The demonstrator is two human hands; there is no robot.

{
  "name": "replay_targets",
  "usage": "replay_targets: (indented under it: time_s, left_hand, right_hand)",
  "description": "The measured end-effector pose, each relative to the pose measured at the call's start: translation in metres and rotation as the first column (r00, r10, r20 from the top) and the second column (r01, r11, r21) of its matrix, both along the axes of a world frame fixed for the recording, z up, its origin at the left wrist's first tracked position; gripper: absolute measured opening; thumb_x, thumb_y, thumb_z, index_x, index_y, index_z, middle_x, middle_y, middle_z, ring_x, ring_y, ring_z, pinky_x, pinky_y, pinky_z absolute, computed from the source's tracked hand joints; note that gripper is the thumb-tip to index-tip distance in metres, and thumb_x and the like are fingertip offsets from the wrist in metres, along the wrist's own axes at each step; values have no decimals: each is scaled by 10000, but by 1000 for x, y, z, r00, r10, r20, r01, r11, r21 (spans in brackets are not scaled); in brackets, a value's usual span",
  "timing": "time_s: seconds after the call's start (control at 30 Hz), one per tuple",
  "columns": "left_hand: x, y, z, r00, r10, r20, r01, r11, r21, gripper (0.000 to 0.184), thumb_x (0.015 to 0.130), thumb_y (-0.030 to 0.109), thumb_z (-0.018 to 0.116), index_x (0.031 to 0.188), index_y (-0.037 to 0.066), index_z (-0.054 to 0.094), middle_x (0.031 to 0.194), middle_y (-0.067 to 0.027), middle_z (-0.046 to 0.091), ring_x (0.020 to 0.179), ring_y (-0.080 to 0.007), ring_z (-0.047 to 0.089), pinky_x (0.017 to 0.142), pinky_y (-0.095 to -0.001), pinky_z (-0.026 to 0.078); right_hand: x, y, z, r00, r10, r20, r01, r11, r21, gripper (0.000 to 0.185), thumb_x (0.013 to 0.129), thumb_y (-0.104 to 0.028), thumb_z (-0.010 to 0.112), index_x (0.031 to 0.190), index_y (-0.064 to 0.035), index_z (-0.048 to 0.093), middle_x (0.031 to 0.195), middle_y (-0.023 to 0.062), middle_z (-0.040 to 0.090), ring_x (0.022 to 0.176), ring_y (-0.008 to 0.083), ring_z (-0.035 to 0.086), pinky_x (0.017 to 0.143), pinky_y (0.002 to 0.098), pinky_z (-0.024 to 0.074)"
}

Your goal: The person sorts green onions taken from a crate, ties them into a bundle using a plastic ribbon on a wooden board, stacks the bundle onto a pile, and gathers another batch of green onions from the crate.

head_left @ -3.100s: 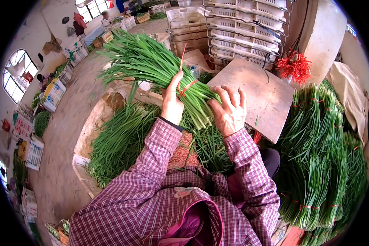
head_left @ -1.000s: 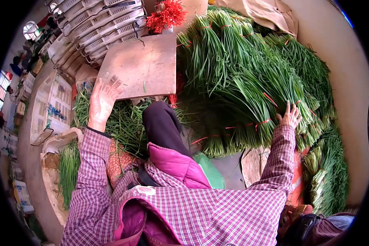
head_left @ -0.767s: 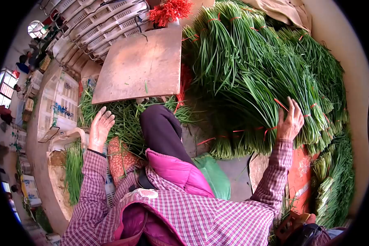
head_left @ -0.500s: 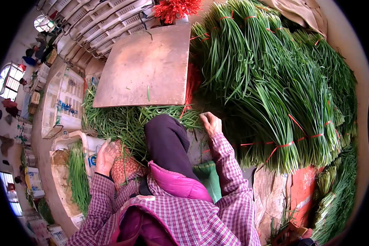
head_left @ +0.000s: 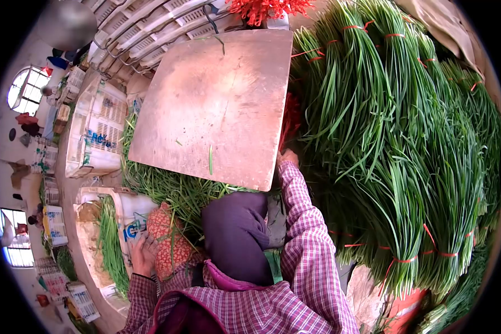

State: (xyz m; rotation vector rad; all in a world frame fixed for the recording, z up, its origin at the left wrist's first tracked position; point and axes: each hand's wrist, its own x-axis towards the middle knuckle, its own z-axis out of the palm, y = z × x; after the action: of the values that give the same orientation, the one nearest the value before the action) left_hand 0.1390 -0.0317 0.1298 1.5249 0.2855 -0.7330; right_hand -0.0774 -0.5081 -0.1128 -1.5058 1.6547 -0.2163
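Note:
My left hand (head_left: 142, 255) is open at the lower left, fingers apart and holding nothing, beside a white crate (head_left: 132, 211) and a red patterned cloth (head_left: 168, 245). My right hand (head_left: 287, 158) reaches to the right edge of a flat board (head_left: 217, 106), by a bunch of red ties (head_left: 289, 119); its fingertips are hidden there. Right of it lies a large pile of green leafy bundles (head_left: 384, 156) bound with red ties. Loose green leaves (head_left: 178, 186) lie under the board's near edge.
White crates are stacked (head_left: 150, 33) behind the board. Another white crate (head_left: 97, 131) stands at the left. More red ties (head_left: 267, 8) hang at the top. My bent knee (head_left: 234, 234) is below the board. A beige cloth (head_left: 448, 28) lies at the upper right.
The held bundle has left my hands; a bound bundle lies at the pile's front. My right hand has moved from the pile to the board's edge. My left hand has dropped lower, beside the crate.

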Motion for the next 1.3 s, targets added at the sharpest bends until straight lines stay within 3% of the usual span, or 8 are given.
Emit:
replay_targets:
  time_s: [0.27,0.33,0.67,0.73,0.83,0.97,1.07,1.3]
  left_hand:
    - [-3,-1,0,1000,-16,-16,15,998,-69,406,891,224,610,1248,59,513,953,-53,589,883,-200,586,776,-351,497]
    - [-8,-8,-1,1000,-5,-25,3,997,-76,415,886,226,619,1252,61,512,947,-47,585,883,-197,584,783,-351,493]
    - [0,25,8,996,85,0,-82,969,-231,378,904,205,586,1243,49,525,949,-52,594,874,-200,590,800,-357,492]
    - [0,38,16,982,188,19,-178,953,-246,348,899,187,590,1212,40,548,930,-60,610,860,-199,599,769,-355,500]
    - [12,71,16,896,294,333,-223,946,-235,318,893,180,596,1171,26,578,902,-66,611,810,-188,609,728,-319,502]
    - [7,103,47,737,308,602,-348,936,-52,346,894,191,610,1182,2,569,915,-62,603,815,-181,602,786,-320,496]
    - [6,132,39,526,89,846,-390,909,147,361,900,195,607,1201,1,559,952,-67,602,890,-185,600,828,-314,481]
    - [-31,148,32,495,-536,684,-279,647,709,666,713,289,770,1262,23,503,1147,-154,541,1081,-310,519,918,-412,418]
  right_hand:
    - [-22,11,-4,843,-148,517,196,980,-38,281,821,-325,682,941,-72,676,896,107,695,855,211,646,803,327,489]
    - [-34,21,12,564,-119,817,285,957,-57,197,860,-210,677,942,-31,659,869,41,674,846,143,610,800,287,482]
    - [-125,66,257,401,43,915,30,998,-60,69,908,-100,610,961,-61,587,871,20,626,480,-3,369,426,159,268]
    - [-129,80,295,102,125,987,73,988,-132,60,908,-97,592,907,-46,560,816,30,610,464,18,373,423,167,271]
    - [-112,58,313,729,410,548,-105,858,-502,56,928,-116,570,905,-66,562,749,7,556,519,24,402,430,192,276]
    - [-98,84,358,12,388,922,-60,920,-387,60,939,-111,549,989,-79,555,791,10,541,538,33,401,448,147,310]
    - [-64,76,371,494,488,719,-123,858,-498,87,916,-131,597,911,-50,566,784,22,585,513,54,443,459,166,343]
    - [60,57,358,503,454,736,-253,891,-377,195,904,-235,643,880,-45,605,723,-14,590,528,49,502,456,200,368]
